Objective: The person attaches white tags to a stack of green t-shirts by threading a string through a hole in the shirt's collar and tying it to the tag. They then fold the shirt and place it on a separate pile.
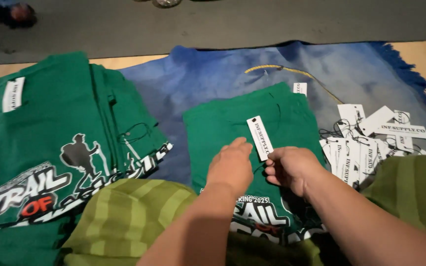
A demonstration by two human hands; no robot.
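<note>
One stack of green shirts (60, 143) lies at nine o'clock. One folded green shirt (232, 123) sits centre, one white tag (260, 138) on it. The left hand (231, 165) rests flat, fingers loosely spread, holding nothing. The right hand (289, 167) pinches narrowly just below the tag. One pile of loose tags (366, 143) lies at three o'clock.

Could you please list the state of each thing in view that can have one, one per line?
Green T-shirt in the middle: folded, flat on the blue blanket.
White hang tag: lying on that shirt, right hand pinching its lower end.
Left hand: open, palm down, pressing the shirt.
Stack of green T-shirts: folded, piled at the left.
Loose white tags: heaped on the blanket at the right, strings tangled.
</note>
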